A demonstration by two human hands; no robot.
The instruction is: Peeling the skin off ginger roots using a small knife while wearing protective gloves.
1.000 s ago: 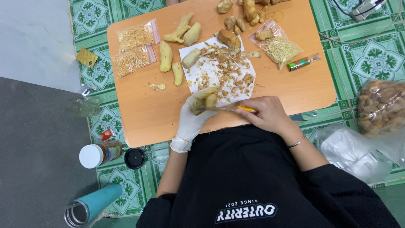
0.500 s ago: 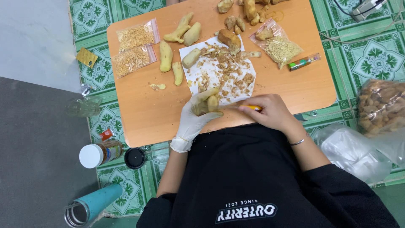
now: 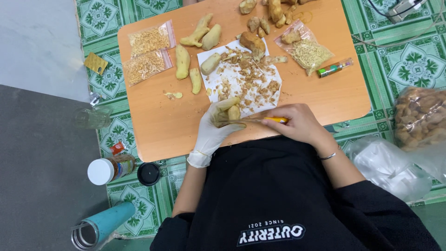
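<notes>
Your gloved left hand (image 3: 211, 128) is wrapped round a piece of ginger (image 3: 228, 109) at the near edge of the bench (image 3: 158, 121), just over the white paper (image 3: 241, 76) strewn with peelings. Your right hand (image 3: 297, 123) is clenched on a yellow-handled knife (image 3: 265, 119), its blade lying against the ginger. Since the earlier frame, both hands have barely shifted; the ginger is tilted slightly differently. Counted: three bags of shreds, two on the left (image 3: 147, 53), one on the right (image 3: 309, 51); four peeled pieces (image 3: 182, 60) left of the paper.
</notes>
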